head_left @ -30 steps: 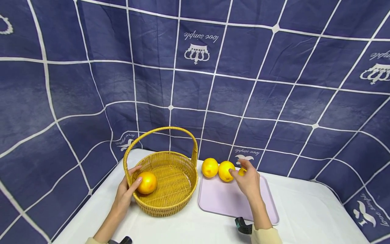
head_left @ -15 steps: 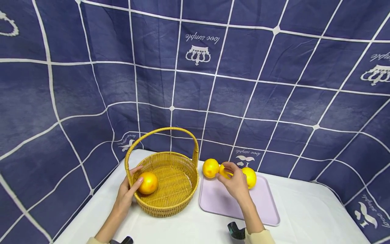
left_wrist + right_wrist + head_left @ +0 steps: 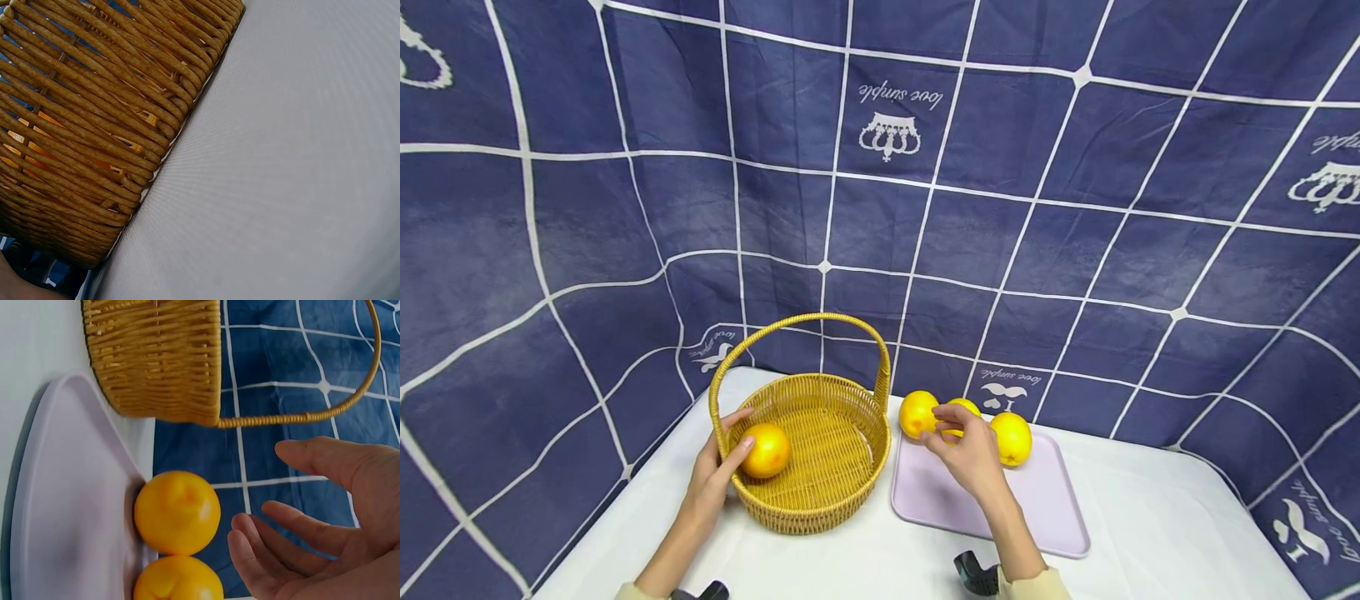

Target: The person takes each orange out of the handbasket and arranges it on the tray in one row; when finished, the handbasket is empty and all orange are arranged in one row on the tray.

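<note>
My left hand [image 3: 703,477] grips the left rim of a round wicker basket [image 3: 820,512] beside the foot of its tall handle. Inside the basket, an orange [image 3: 766,451] lies against the left wall, with my thumb overlapping it in the head view. Three more oranges stand along the back of a lilac tray: a left one [image 3: 917,415], a middle one [image 3: 964,407] partly hidden by my right hand, and a right one [image 3: 1012,439]. Over them hovers my right hand [image 3: 973,457], fingers loosely bent and holding nothing; the right wrist view shows a gap between it and the oranges [image 3: 177,512].
The lilac tray [image 3: 940,496] lies just right of the basket on a white-covered table [image 3: 1150,500]. A dark blue cloth [image 3: 1075,250] with white grid lines hangs behind and at both sides. The basket's handle [image 3: 822,316] arches high above its rim.
My right hand has moved left along the row, from near the right orange to between the middle and left ones. My left hand stays on the basket, and the oranges remain in place.
</note>
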Demonstrator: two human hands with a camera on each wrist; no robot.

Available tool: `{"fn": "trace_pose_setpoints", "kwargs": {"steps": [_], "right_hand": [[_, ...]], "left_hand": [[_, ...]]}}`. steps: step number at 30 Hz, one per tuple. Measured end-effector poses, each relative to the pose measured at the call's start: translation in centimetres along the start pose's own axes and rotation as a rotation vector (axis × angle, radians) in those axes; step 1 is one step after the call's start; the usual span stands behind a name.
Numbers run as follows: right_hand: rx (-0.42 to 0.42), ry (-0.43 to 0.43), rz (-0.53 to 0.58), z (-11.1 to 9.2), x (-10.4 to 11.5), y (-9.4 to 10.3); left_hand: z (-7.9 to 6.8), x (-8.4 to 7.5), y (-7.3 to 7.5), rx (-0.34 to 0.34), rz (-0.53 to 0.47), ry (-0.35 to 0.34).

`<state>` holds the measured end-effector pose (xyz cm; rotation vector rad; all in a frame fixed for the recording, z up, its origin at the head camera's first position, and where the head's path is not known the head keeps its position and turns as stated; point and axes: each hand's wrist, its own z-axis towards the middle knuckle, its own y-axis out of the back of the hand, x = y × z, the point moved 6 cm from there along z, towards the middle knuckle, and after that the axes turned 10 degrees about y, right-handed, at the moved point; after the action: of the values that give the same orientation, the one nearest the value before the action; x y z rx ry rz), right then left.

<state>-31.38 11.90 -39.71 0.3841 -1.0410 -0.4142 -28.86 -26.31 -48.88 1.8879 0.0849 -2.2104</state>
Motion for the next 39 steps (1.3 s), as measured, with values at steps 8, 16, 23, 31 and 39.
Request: {"fn": "trace_pose_setpoints", "kwargs": {"steps": [8, 16, 23, 31, 39], "right_hand": [[0.044, 0.053, 0.048, -0.3, 2.1, -2.1], [0.105, 0.135, 0.092, 0.1, 4.5, -5.6], [0.204, 0.124, 0.132, 0.9, 6.4, -8.5], [0.281, 0.111, 0.128, 1.5, 7.7, -11.8], [0.388, 0.058, 0.049, 1.7, 8.3, -15.8]], "left_hand": [[0.1, 0.0, 0.0, 0.005, 0.011, 0.010], [0.3, 0.1, 0.3, -0.005, 0.028, 0.008], [0.2, -0.2, 0.1, 0.003, -0.007, -0.014], [0.1, -0.2, -0.1, 0.008, -0.013, -0.014], [0.4, 0.0, 0.0, 0.006, 0.005, -0.020]]}}
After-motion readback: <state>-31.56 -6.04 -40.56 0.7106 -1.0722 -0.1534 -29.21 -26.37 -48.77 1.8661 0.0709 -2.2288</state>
